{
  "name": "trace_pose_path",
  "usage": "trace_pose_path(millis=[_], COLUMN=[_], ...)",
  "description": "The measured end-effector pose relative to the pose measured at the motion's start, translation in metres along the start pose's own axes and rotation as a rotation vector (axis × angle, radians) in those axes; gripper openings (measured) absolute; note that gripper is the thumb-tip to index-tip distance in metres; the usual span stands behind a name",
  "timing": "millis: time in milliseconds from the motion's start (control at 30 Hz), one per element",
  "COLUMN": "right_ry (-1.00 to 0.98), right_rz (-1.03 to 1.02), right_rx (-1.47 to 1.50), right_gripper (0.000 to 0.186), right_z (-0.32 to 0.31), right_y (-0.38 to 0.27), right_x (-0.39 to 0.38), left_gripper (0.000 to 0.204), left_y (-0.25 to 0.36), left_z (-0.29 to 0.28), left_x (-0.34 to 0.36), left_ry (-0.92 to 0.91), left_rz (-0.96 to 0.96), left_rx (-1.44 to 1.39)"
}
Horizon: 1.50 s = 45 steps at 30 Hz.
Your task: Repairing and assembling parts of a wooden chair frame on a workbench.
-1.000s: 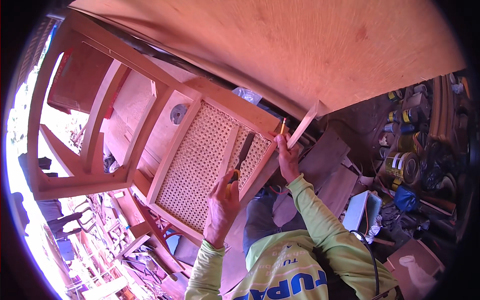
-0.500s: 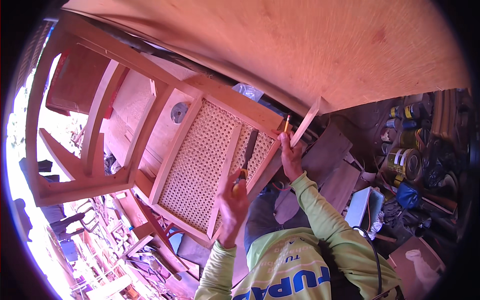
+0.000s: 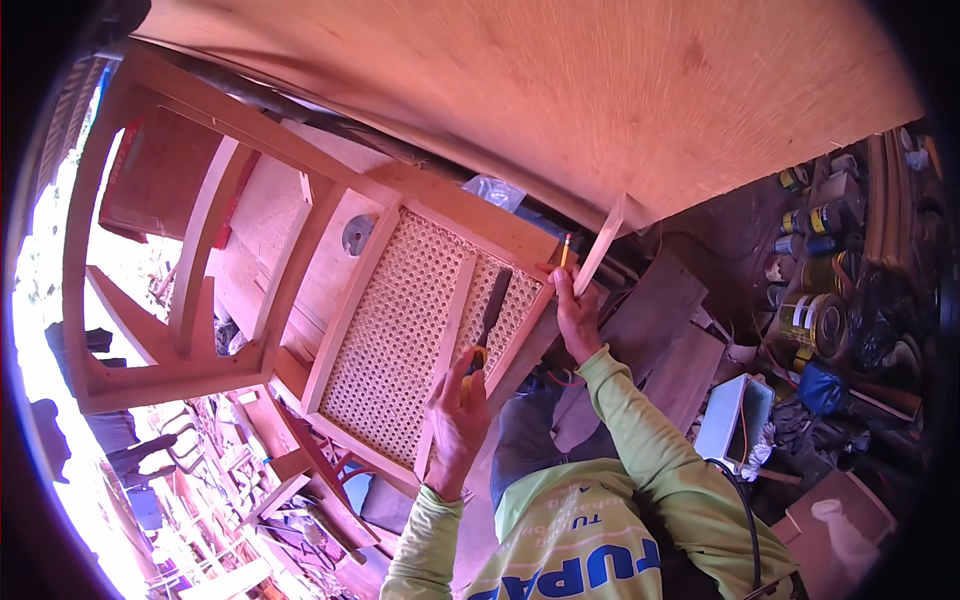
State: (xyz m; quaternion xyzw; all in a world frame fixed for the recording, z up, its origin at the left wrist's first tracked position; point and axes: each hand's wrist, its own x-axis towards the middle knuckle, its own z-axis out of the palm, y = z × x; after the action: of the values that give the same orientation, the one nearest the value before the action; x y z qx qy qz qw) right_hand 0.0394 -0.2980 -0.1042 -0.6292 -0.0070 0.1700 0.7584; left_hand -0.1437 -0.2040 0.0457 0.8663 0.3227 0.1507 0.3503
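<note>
My left hand (image 3: 458, 425) is closed around the yellow handle of a tool (image 3: 492, 305) with a long dark shaft, which points away over the panel. Beneath it lies a woven cane panel (image 3: 385, 335) set in a wooden frame (image 3: 342, 310). A loose-looking wood strip (image 3: 452, 350) crosses the cane lengthwise beside the tool. At the frame's right corner, my right hand (image 3: 577, 318) pinches a yellow pencil (image 3: 566, 252), its red end up. Another narrow wood strip (image 3: 602, 245) rises beside those fingers towards a plywood sheet; whether I grip it too, I cannot tell.
The large plywood sheet (image 3: 560, 100) overhangs the far side. A curved wooden frame with crosspieces (image 3: 195, 240) extends left. Cans (image 3: 815, 320), a blue box (image 3: 733, 420) and clutter fill the right. Wooden parts (image 3: 300, 450) crowd the lower left. A round metal disc (image 3: 357, 235) lies beyond the frame.
The view has shifted slightly, so the plywood and the frame sit a little differently in the picture. Both hands keep nearly the same places and grips.
</note>
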Motion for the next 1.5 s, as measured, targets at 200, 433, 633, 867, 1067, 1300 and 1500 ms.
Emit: trace_pose_path(millis=[200, 433, 633, 867, 1067, 1300, 1500], right_ry=[-0.003, -0.044, -0.024, 0.005, -0.019, -0.015, -0.03], right_rz=[0.003, -0.028, 0.013, 0.052, 0.072, 0.034, 0.03], right_rx=[0.027, -0.122, -0.115, -0.093, -0.073, -0.075, -0.033], right_gripper=[0.034, 0.033, 0.033, 0.033, 0.034, 0.032, 0.028], right_z=[0.0, 0.006, 0.004, 0.005, 0.007, 0.008, 0.005], right_y=[-0.005, -0.014, -0.025, -0.021, -0.027, -0.024, -0.02], right_x=[-0.001, -0.009, -0.011, -0.011, -0.013, -0.011, -0.006], left_gripper=[0.036, 0.037, 0.034, 0.035, 0.033, 0.03, 0.034], left_y=[0.006, 0.009, 0.009, 0.021, 0.003, 0.012, 0.002], left_z=[0.0, 0.024, 0.022, 0.033, 0.026, 0.018, -0.003], left_x=[0.008, -0.006, -0.002, -0.004, -0.002, 0.003, 0.025], left_ry=[-0.083, -0.032, -0.042, 0.016, -0.023, -0.039, -0.093], left_rz=[-0.057, -0.163, -0.042, -0.262, 0.007, -0.252, -0.12], left_rx=[0.122, -0.039, 0.275, -0.107, 0.255, -0.123, -0.132])
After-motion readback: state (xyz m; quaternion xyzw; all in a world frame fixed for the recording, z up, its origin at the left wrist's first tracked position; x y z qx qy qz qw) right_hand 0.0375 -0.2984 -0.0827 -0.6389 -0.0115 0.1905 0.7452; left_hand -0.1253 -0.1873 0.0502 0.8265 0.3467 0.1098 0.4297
